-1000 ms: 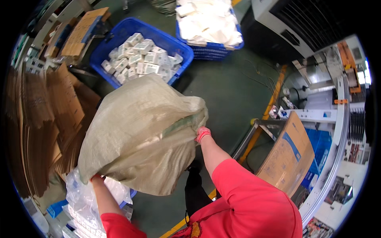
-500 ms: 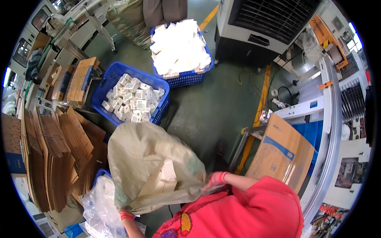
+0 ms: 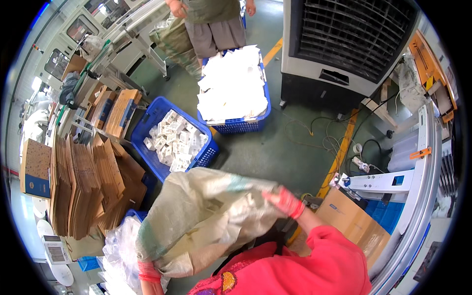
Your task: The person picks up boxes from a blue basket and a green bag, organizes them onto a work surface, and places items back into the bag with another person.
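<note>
A large beige-green woven sack (image 3: 189,221) hangs in front of me, its mouth stretched wide between my hands. At the sack's right rim, my right hand (image 3: 284,200) is closed on the bunched edge, with a red band or glove cuff around the wrist. My left hand (image 3: 148,269) holds the lower left rim, its fingers mostly hidden by the cloth. Pale folds show within the mouth; what lies deeper cannot be made out. Beyond the sack stands a blue basket (image 3: 209,150) of small white boxed pieces (image 3: 177,137).
Another blue basket (image 3: 236,125) is heaped with white pieces (image 3: 231,86). Behind it stands a person (image 3: 214,24) in grey trousers. Flattened cartons (image 3: 81,187) and clear plastic bags (image 3: 123,250) are at left. An air cooler (image 3: 339,59), loose cables and a cardboard box (image 3: 349,221) are at right.
My right hand has lifted the sack's right rim upward and to the right, so the mouth is tilted and the pale contents seen before are largely hidden. The view has shifted upward, showing more of the person.
</note>
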The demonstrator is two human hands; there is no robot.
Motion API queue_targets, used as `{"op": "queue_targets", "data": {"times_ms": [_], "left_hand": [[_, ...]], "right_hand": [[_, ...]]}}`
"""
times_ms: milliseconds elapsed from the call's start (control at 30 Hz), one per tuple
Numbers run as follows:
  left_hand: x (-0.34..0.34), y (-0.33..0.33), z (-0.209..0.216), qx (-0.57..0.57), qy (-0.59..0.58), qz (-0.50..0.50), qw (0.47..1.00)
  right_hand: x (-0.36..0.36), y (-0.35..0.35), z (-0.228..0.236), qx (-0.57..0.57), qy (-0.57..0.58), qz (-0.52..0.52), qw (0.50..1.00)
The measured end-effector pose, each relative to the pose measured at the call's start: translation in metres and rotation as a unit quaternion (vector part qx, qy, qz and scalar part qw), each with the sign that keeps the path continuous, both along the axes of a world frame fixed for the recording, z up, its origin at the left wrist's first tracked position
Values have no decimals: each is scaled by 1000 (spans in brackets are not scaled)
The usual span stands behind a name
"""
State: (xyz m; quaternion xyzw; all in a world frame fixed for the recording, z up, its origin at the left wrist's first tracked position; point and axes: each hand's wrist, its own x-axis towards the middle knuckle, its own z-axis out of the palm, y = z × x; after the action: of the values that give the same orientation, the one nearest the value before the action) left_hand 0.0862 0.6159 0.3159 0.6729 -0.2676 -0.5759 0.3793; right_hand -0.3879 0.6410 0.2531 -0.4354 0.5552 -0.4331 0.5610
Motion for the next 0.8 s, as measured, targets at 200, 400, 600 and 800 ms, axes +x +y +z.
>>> {"op": "queue_targets", "data": {"times_ms": [200, 400, 600, 800], "left_hand": [[-62, 19, 36, -81, -25, -61, 995], [-107, -52, 37, -133, 119, 27, 984], [-138, -97, 6, -137, 279, -34, 950], [-148, -130, -32, -224, 156, -60, 960]], "right_hand": [[-56, -14, 24, -59, -50, -239, 968], [-100, -17, 41, -104, 36, -220, 969], [-135, -47, 25, -100, 275, -163, 942], [-146, -86, 33, -63, 327, -179, 926]]}}
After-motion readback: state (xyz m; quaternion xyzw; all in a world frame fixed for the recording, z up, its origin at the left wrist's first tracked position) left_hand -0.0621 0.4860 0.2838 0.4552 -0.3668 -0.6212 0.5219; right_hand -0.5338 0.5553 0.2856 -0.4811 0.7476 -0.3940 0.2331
